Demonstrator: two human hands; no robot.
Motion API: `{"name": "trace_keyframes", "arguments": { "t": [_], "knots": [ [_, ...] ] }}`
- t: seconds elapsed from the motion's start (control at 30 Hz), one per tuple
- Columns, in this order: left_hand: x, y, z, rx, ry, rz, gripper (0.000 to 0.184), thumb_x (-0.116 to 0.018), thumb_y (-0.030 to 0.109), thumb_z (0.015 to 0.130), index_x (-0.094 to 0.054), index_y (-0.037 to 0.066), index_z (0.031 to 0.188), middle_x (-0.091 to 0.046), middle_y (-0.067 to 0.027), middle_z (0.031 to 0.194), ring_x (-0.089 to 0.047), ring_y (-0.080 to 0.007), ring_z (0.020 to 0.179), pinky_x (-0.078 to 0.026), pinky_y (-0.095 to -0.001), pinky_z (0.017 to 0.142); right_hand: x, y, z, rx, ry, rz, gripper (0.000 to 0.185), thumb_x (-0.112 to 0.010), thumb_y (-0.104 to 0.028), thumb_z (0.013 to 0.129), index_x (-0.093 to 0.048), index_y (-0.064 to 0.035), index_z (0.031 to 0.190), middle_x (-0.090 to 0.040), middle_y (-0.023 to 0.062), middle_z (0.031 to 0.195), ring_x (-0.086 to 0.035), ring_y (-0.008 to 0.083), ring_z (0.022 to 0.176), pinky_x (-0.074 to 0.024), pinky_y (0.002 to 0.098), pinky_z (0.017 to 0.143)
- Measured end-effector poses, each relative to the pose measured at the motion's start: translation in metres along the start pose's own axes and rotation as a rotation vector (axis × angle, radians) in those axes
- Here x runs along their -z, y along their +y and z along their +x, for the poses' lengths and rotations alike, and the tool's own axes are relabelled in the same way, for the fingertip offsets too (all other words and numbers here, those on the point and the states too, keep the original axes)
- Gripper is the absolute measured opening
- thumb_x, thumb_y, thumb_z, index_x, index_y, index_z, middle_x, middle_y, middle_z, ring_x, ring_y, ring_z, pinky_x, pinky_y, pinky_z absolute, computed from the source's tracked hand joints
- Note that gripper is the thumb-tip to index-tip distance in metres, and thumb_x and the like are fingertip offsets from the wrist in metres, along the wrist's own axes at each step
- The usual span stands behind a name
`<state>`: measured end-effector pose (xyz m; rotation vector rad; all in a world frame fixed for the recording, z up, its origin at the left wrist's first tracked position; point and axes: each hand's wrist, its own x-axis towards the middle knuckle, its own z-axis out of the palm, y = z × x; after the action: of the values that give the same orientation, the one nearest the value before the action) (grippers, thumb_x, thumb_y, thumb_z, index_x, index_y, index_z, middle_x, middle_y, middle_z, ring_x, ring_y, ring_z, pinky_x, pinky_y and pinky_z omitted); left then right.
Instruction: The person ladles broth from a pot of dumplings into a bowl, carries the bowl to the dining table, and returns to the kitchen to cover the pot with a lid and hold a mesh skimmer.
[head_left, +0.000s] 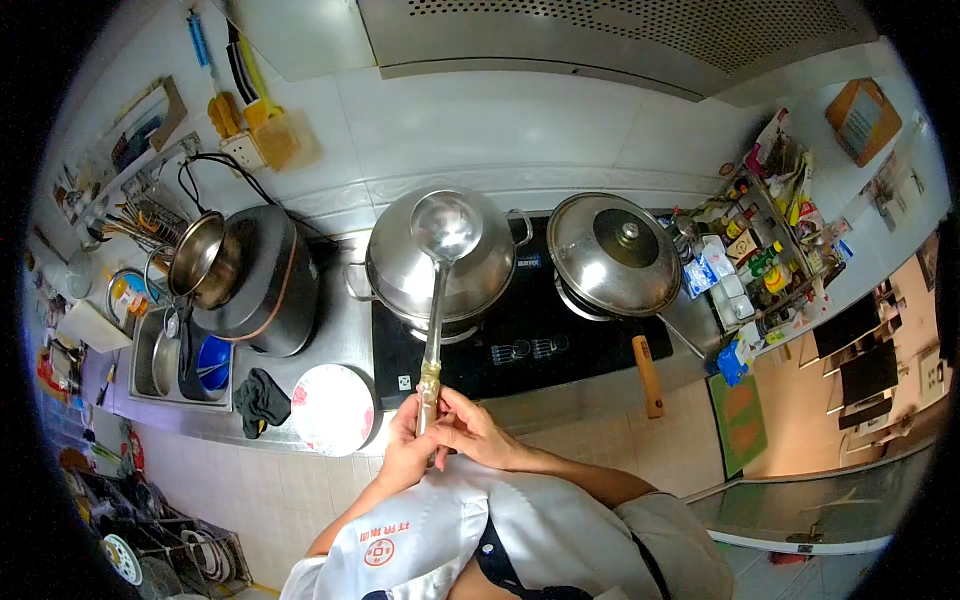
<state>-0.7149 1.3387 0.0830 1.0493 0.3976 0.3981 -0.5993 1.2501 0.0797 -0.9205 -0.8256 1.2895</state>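
Observation:
Both of my hands are wrapped round the handle of a long steel ladle (pixel 436 310), close in front of my apron. My left hand (pixel 408 445) and my right hand (pixel 470 435) meet at the handle's lower end, fingers closed and overlapping. The ladle points away from me, and its round bowl (pixel 446 226) appears over a large two-eared steel wok (pixel 395 265) on the left burner. Whether the bowl touches the wok I cannot tell. A white plate with pink flowers (pixel 333 410) lies on the counter left of my hands.
A lidded pan (pixel 615 255) stands on the right of the black cooktop (pixel 440 375); a wooden handle (pixel 648 378) juts over the front edge. Further left are a dark cloth (pixel 262 402), a black cooker (pixel 275 290) and a sink (pixel 150 355). A rack of bottles (pixel 770 250) stands right.

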Motion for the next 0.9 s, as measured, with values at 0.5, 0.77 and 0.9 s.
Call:
{"name": "trace_keyframes", "arguments": {
  "t": [0.5, 0.77, 0.9],
  "knots": [
    [-0.0001, -0.0024, -0.0035, -0.001, 0.02, -0.007, 0.029, -0.062, 0.011, 0.085, -0.048, 0.001, 0.108, -0.057, -0.0057, 0.085, -0.049, -0.0098, 0.05, -0.039, -0.0209, 0.041, 0.0066, 0.001, 0.0034, -0.021, -0.058, -0.017, 0.054, -0.054, -0.013, 0.093, -0.026, 0.0006, 0.137, -0.053, 0.0079, 0.104, -0.062, 0.0146, 0.072, -0.053, 0.0248, 0.059],
    [-0.0003, -0.0072, -0.0039, -0.009, 0.04, 0.0, 0.031, -0.064, 0.014, 0.085, -0.048, 0.002, 0.109, -0.057, -0.0048, 0.086, -0.05, -0.0085, 0.053, -0.039, -0.02, 0.042, 0.0063, 0.0, 0.0017, -0.026, -0.055, 0.012, 0.051, -0.054, -0.012, 0.092, -0.028, 0.0004, 0.135, -0.052, 0.0077, 0.107, -0.062, 0.0148, 0.072, -0.0533, 0.0245, 0.059],
    [-0.0007, -0.0056, -0.0037, -0.01, 0.027, 0.006, 0.031, -0.064, 0.015, 0.085, -0.048, 0.002, 0.109, -0.057, -0.004, 0.084, -0.049, -0.0079, 0.053, -0.039, -0.0201, 0.042, 0.002, -0.0036, 0.0022, -0.016, -0.024, 0.036, 0.043, -0.055, -0.016, 0.093, -0.035, 0.0002, 0.127, -0.052, 0.0079, 0.103, -0.06, 0.0135, 0.071, -0.0526, 0.024, 0.055]
  ]
}}
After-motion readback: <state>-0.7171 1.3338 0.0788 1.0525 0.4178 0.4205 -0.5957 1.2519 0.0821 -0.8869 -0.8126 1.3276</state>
